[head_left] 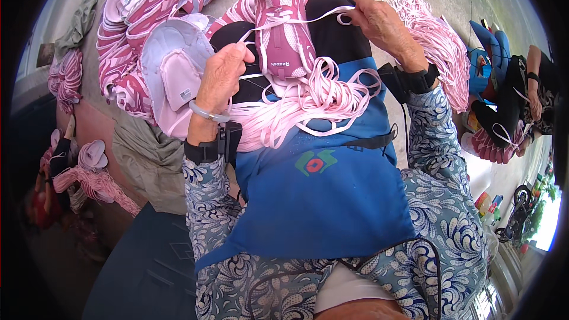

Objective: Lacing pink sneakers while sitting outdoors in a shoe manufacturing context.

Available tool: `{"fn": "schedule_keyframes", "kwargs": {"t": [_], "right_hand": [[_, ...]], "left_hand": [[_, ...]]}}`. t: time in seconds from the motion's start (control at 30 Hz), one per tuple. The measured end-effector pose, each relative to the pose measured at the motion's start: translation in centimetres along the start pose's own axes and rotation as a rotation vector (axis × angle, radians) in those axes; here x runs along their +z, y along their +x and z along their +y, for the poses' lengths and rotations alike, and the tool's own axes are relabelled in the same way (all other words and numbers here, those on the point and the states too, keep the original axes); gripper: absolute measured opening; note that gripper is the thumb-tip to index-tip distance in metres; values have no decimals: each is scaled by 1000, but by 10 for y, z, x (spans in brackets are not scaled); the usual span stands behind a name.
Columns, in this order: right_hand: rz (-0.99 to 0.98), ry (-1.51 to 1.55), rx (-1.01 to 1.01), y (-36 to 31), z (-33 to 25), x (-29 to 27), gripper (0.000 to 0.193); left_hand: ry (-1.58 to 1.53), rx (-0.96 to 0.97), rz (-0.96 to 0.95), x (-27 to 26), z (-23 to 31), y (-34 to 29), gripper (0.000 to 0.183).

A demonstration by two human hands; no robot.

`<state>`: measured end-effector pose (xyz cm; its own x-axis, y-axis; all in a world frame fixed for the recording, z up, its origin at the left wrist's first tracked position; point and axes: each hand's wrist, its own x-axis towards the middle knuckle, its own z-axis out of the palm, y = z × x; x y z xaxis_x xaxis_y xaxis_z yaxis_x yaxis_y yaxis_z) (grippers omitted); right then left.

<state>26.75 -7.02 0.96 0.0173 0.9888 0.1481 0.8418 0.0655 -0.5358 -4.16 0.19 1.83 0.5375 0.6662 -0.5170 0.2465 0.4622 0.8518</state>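
Between my knees a pink and white shoe upper (283,44) points away from me, its tongue toward me. A pale pink shoelace (294,21) crosses over it, drawn out to both sides, with a crossing or knot near the upper's middle. My left hand (224,74) is closed in a pinch on the lace's left end, beside the upper. Out to the right and higher, my right hand (382,24) pinches the other end, and a small loop hangs below its fingers. On my blue apron (323,201) lies a loose heap of pink laces (302,109).
At the left, nested pink uppers (124,47) are stacked beside a grey-lined one (178,71). A big bundle of pink laces (435,47) lies at the right. Other people sit at both sides, one with uppers and a lace at a hand (533,106). Grey-green cloth (148,154) lies left.
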Motion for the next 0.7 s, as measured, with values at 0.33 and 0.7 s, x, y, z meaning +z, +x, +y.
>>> {"fn": "schedule_keyframes", "kwargs": {"t": [0.33,0.7], "right_hand": [[7,368,311,-27,-50,-11,16],[-124,-112,40,-12,-42,26,14]], "left_hand": [[461,290,226,18,-9,6,34],[560,347,310,15,-15,15,25]]}}
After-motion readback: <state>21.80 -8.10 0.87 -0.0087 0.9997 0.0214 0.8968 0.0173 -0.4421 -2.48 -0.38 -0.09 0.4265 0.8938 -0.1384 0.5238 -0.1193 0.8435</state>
